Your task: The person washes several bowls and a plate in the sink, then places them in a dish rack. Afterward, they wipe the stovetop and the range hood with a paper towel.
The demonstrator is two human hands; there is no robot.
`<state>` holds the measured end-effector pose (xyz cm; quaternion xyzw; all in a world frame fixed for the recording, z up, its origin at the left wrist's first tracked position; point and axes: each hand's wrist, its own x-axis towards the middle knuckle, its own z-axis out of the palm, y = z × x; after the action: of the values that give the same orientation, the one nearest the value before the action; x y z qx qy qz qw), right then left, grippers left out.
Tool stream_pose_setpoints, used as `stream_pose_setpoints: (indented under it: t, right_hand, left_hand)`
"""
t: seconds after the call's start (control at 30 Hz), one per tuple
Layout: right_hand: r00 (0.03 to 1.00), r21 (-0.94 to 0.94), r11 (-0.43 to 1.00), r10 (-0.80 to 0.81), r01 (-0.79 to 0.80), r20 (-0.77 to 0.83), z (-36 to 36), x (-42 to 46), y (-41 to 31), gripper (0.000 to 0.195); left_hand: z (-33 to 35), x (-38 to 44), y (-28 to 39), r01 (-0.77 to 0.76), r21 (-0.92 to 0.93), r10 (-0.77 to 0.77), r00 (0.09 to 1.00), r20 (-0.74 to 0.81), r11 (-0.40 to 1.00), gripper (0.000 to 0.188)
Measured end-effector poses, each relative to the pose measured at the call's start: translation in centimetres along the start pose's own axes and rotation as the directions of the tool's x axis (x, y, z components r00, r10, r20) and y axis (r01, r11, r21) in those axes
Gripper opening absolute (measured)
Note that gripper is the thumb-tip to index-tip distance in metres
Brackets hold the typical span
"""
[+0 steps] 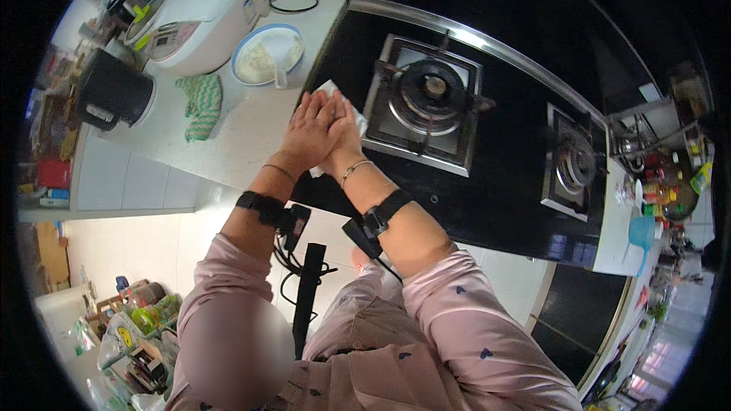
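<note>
My left hand (308, 136) lies partly over my right hand (344, 140), their fingers stretched forward and close together. Beneath them, a white tissue or thin cloth (361, 121) is pressed against the left edge of the black glass gas hob (502, 182). Its edges stick out past the fingertips and below the wrists; the middle is hidden. Just right of the hands sits the left burner (435, 88) with its metal pan support. To the left, the pale countertop (251, 125) meets the hob.
A blue-rimmed bowl (251, 65) holds white food, perhaps rice, and a spoon. Behind it stands a white rice cooker (211, 5). A green patterned cloth (203, 105) and a black kettle (111, 91) are farther left. Another burner (574, 162) and several bottles (657, 191) are at right.
</note>
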<state>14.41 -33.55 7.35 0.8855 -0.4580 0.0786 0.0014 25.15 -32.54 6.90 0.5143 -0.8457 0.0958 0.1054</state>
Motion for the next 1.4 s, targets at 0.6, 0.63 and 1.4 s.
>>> stream_pose_setpoints:
  t: [0.6,0.63,1.4]
  right_hand:
    - [0.985,0.305,0.947,0.135,-0.096,-0.111,-6.1,-22.3,7.0,0.063]
    - [0.982,0.286,0.951,0.157,-0.121,-0.108,-6.1,-23.2,7.6,0.063]
    - [0.927,-0.015,0.93,0.365,-0.367,-0.09,-6.2,-16.5,24.4,0.052]
  left_hand:
    - [-5.6,-1.6,17.3,0.004,-0.634,0.286,0.89,0.355,0.773,0.079]
    - [-5.7,-1.0,18.4,-0.035,-0.638,0.312,0.892,0.327,0.769,0.08]
    - [-4.1,5.4,21.8,-0.201,-0.592,0.319,0.942,0.1,0.78,0.062]
